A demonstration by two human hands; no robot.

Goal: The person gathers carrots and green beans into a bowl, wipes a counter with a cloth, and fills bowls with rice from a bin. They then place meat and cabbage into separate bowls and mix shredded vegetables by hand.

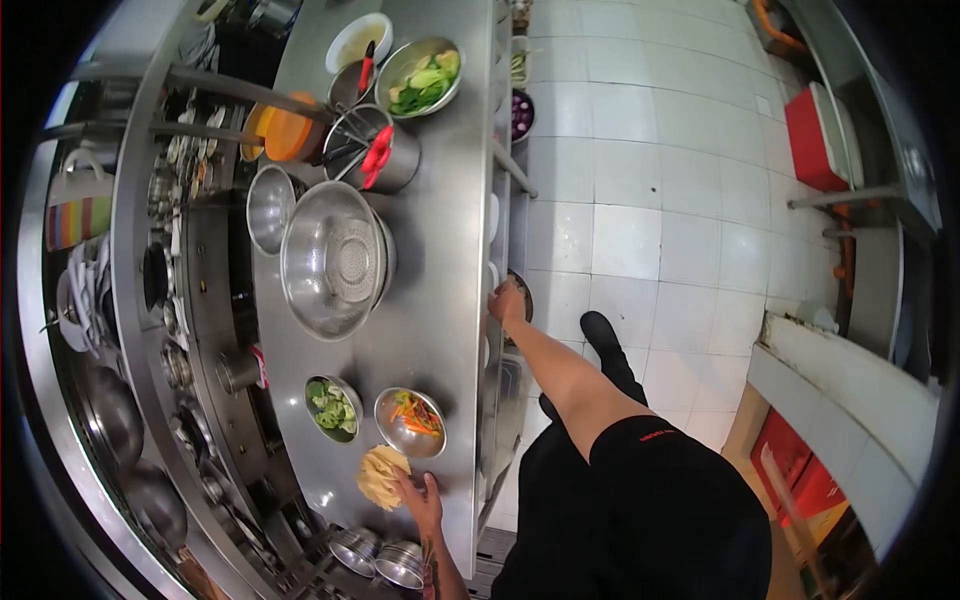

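My left hand (pixel 420 501) rests its fingertips on the edge of a pale yellow food pile (pixel 381 477) on the steel table (pixel 436 250), with the thumb apart. Beside the pile stand a steel bowl of cut orange and green vegetables (pixel 418 416) and a smaller bowl of green pieces (pixel 331 408). My right hand (pixel 508 302) is low at the table's near edge, fingers curled together, next to a dark-rimmed round container (pixel 522 290) on the shelf below. Whatever those fingers hold is hidden.
Further along the table are a large colander (pixel 330 262), a pot with utensils (pixel 391 160), a bowl of leafy greens (pixel 424 78) and an orange container (pixel 291 133). Metal rack rails (pixel 150 250) run along the far side. A red box (pixel 815 138) stands across the tiled floor (pixel 640 200).
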